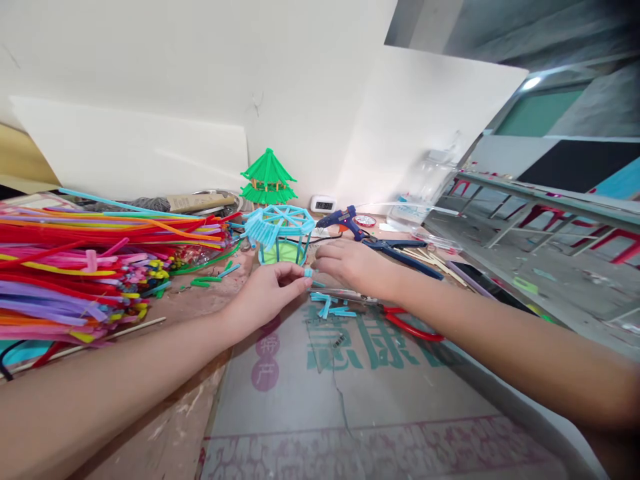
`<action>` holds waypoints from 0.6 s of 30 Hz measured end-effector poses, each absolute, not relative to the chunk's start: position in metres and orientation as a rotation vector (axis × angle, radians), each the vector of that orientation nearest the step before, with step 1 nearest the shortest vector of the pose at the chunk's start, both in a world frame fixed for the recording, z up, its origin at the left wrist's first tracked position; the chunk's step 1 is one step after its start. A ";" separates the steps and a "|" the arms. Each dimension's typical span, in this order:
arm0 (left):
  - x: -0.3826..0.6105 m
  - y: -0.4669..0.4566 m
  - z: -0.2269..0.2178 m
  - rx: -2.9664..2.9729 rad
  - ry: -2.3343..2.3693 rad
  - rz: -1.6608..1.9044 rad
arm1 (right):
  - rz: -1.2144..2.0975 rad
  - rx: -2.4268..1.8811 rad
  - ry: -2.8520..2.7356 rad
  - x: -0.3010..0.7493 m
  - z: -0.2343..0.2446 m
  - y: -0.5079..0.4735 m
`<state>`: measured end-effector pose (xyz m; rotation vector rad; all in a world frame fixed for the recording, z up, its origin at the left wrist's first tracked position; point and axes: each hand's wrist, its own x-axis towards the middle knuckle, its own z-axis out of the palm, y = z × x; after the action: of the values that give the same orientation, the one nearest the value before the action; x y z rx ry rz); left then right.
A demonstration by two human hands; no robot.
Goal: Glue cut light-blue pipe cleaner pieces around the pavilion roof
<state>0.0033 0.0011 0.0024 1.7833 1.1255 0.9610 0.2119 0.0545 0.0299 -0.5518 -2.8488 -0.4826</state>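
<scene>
My left hand [275, 290] pinches a short light-blue pipe cleaner piece [308, 273] between thumb and forefinger. Close beside it, my right hand [347, 263] is palm down with loosely bent fingers apart, just above the cardboard; nothing shows in them, though the thumb is hidden. Below both hands lie several cut blue pieces [330, 308] and red-handled scissors [410, 325], whose blades pass under my right wrist. Just beyond my hands stands a small blue pipe cleaner pavilion frame [285, 220] with a green base, strips covering the left part of its roof.
Bundles of coloured pipe cleaners [90, 273] fill the left side. At the back are a green tiered roof [269, 179], a small clock [323, 203] and a blue glue gun [343, 220]. Pliers [405, 253], sticks and a phone [495, 287] lie right. Printed cardboard [320, 400] covers the front.
</scene>
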 end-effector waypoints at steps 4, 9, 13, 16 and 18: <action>0.003 0.001 0.003 1.771 1.143 0.944 | 0.164 -1.016 -2.425 0.214 0.033 0.042; 0.003 0.001 0.003 1.796 1.131 0.939 | 1.053 -1.068 -1.958 0.201 0.029 0.021; 0.003 0.001 0.005 1.802 1.128 0.934 | 1.234 -1.035 -1.805 0.193 0.020 0.013; 0.003 0.002 0.004 1.808 1.117 0.923 | 1.224 -1.047 -1.782 0.192 0.013 0.011; 0.002 0.002 0.003 1.812 1.106 0.921 | 1.194 -1.041 -1.805 0.192 0.011 0.010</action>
<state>0.0022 0.0025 0.0031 1.8119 1.1056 0.9206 0.1917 0.0103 0.0106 -1.0410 -1.8049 1.1935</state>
